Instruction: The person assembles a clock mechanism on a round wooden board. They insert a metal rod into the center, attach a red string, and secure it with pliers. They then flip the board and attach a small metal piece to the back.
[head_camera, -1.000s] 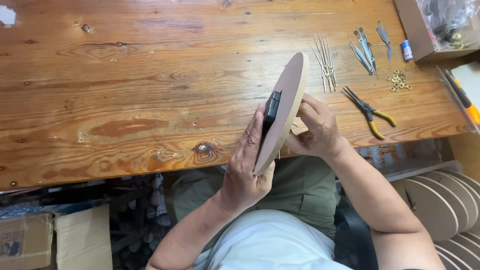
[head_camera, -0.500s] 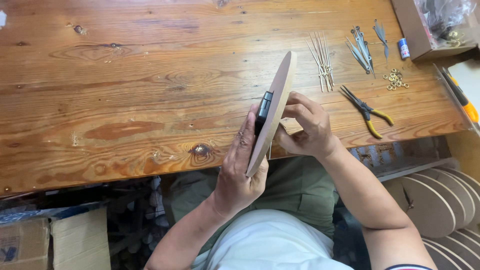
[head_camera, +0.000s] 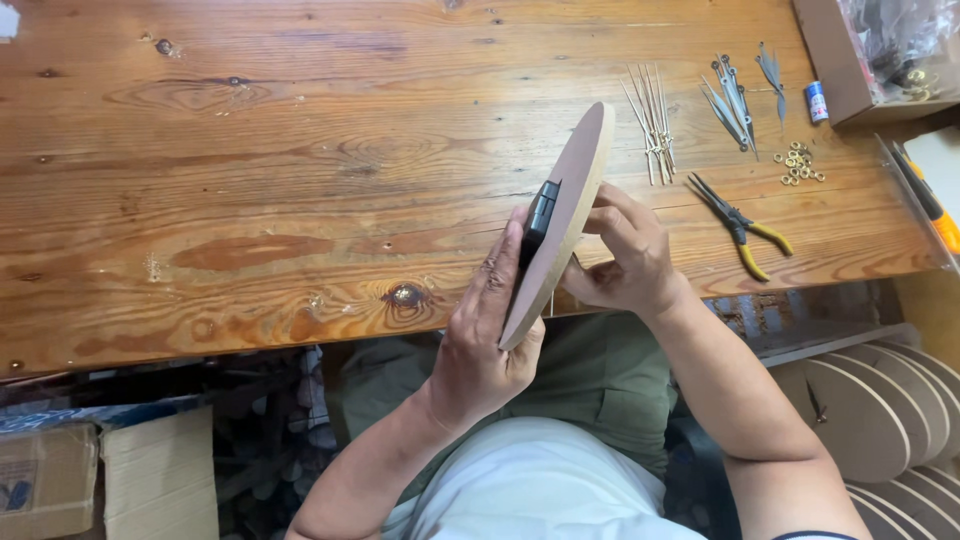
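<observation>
Now your left hand grips the flat, round, brown wooden disc on its edge, a small black box on its back, while your right hand pinches its front

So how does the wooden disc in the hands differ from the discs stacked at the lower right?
The held disc stands on edge above the table, gripped by the left hand and right hand, with a black box on its back. The stacked discs overlap in a row, untouched. All look alike: round, pale wood.
</observation>
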